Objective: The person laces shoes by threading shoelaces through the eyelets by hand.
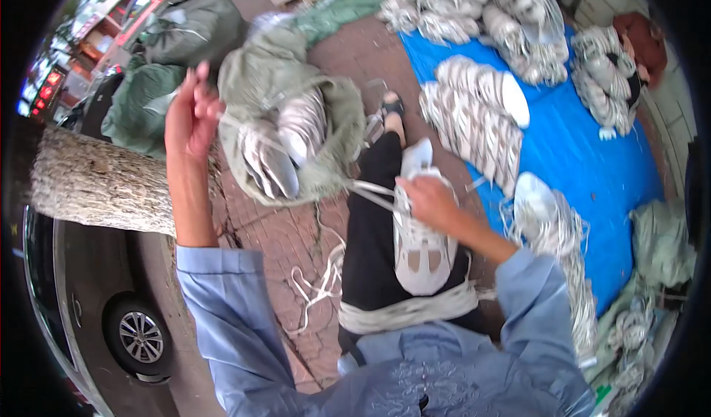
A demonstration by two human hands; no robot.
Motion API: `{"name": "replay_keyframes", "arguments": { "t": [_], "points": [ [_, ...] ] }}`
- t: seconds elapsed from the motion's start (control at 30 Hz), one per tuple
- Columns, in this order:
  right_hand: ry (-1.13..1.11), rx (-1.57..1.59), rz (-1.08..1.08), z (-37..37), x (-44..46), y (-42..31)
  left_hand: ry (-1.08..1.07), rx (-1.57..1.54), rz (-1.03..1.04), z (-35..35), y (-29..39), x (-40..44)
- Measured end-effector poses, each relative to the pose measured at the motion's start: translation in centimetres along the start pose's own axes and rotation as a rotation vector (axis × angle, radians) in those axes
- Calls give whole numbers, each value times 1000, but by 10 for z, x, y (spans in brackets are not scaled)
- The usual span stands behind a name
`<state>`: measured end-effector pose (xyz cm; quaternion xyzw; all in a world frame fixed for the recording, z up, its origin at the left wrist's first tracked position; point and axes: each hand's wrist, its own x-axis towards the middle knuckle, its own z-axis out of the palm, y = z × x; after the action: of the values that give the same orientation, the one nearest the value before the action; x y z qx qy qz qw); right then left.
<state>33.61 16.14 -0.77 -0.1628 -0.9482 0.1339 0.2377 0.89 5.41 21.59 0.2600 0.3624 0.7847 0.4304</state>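
Observation:
On my lap lies a white shoe upper (pixel 424 258) with cut-out openings and a row of eyelets. My right hand (pixel 433 204) is closed on its upper part, fingers curled over the lacing area. A white shoelace (pixel 374 195) stretches from the upper toward the left. My left hand (pixel 192 113) is raised far out to the left, somewhat blurred, its fingers closed on the lace, which shows as a pale streak beside them. A bundle of white laces (pixel 407 309) lies across my thighs, and loose lace ends hang beside my leg.
An open green sack (pixel 337 98) holding laced uppers (pixel 304 128) stands ahead on the left. Stacked uppers (pixel 474 121) lie on a blue tarp (pixel 592 187) at right. A tree trunk (pixel 104 180) and a parked car (pixel 96 291) are at left. Another person (pixel 641 43) sits far right.

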Motion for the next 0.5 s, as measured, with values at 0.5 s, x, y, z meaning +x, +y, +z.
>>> {"name": "replay_keyframes", "arguments": {
  "t": [0.5],
  "points": [
    [492, 1402, 348, -204, -13, 153, 1123, 70, 20, -273, 5, -120]
  ]
}}
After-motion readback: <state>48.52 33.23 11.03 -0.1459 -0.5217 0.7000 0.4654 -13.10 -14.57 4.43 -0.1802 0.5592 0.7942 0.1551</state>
